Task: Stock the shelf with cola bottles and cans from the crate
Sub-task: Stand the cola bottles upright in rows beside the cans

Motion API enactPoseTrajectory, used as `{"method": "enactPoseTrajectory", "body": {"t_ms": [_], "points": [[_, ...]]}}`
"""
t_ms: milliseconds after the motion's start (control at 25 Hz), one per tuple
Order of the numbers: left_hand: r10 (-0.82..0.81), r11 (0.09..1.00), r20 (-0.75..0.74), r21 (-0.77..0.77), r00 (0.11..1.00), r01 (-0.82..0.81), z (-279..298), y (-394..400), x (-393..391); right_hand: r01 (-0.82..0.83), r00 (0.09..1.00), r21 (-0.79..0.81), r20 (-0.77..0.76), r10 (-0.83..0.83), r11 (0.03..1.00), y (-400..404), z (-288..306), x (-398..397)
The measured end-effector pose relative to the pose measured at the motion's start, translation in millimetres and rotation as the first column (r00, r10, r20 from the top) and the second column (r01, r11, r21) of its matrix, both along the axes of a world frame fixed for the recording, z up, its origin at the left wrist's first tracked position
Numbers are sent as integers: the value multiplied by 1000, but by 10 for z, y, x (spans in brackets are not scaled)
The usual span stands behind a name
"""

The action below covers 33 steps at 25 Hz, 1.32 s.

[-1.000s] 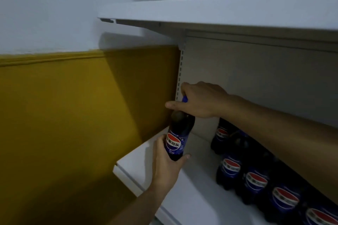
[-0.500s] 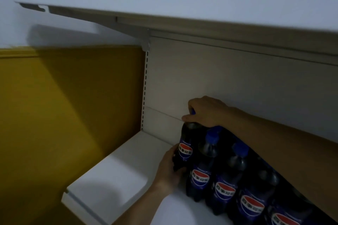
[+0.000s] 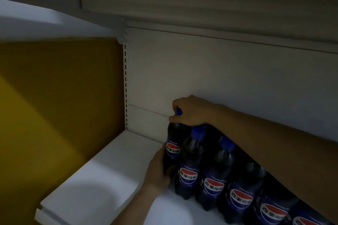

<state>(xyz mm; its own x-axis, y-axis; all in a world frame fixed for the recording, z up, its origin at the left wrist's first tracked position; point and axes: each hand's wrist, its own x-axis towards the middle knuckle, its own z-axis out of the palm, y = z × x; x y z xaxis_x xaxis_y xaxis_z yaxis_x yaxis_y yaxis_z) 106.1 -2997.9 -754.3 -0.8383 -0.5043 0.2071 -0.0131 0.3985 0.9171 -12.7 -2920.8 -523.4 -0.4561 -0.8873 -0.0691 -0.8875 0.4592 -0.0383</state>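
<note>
A: Bottle [image 3: 172, 149] at the back of the shelf [image 3: 102, 179], standing at the left end of the bottle row [image 3: 228, 175]. Gripped twice — right hand [image 3: 192, 112] curled over the blue cap, left hand [image 3: 157, 171] wrapped round the lower body.

B: Seated flat yet?

A: Hard to say; base hidden behind the left hand. Pressed close against the neighbouring bottle, label facing out.

B: Risks from here?

A: Tipping, probably. Letting go at the cap before the base sits flat could rock it into the row and knock the neighbours like skittles. Dragging the right forearm back low over the caps could do the same.

B: Room to work with?

A: Plenty to the left — bare shelf out to the slotted upright [image 3: 125, 82] and forward to the front lip. Back panel [image 3: 219, 78] close behind the bottle, upper shelf [image 3: 164, 2] well overhead. Cleanest exit likely left hand out sideways, right hand lifted straight up.
</note>
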Motion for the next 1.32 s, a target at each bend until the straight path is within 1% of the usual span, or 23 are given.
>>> {"method": "enactPoseTrajectory", "body": {"t_ms": [80,160,320,440,600,680,760,840,880,960,1040,1120,1200,1320], "points": [[-24,1000,-13,-15,1000,24,-35,-8,-19,-6,1000,-15,31,6,1000,55,40,1],[-7,1000,-22,-23,1000,6,-21,-10,-7,-9,999,-36,40,11,999,88,53,13],[-20,998,4,-63,1000,20,-86,-71,-24,14,997,-75,77,-9,997,145,22,1],[-29,997,18,-67,999,30,-106,-77,-49,49,992,-197,126,-24,979,262,44,14],[-30,998,72,-54,997,34,-103,-107,-40,49,992,-329,126,-7,943,520,44,125],[-57,998,94,-16,994,59,-34,-53,-8,46,994,-377,112,-4,925,714,86,160],[-87,993,94,83,992,79,41,17,52,65,993,-407,119,-18,911,907,154,177],[-39,976,139,218,990,8,121,59,158,85,991,-436,132,-30,896,1091,184,192],[-21,972,171,235,985,-20,147,81,239,87,990,-453,138,-26,887,1172,184,216],[32,986,148,159,988,-56,220,108,469,61,990,-501,143,13,864,1295,177,321],[111,993,57,36,992,-114,479,164,788,13,989,-560,131,73,828,1381,173,498],[136,986,-41,-93,990,-139,845,231,1116,-36,982,-601,125,139,798,1423,144,704],[140,962,-104,-221,985,-160,1218,321,1476,-78,967,-634,141,214,770,1415,82,936],[222,911,-157,-318,962,-262,1564,437,2180,-159,929,-652,155,335,742,1278,-20,1399]]}}
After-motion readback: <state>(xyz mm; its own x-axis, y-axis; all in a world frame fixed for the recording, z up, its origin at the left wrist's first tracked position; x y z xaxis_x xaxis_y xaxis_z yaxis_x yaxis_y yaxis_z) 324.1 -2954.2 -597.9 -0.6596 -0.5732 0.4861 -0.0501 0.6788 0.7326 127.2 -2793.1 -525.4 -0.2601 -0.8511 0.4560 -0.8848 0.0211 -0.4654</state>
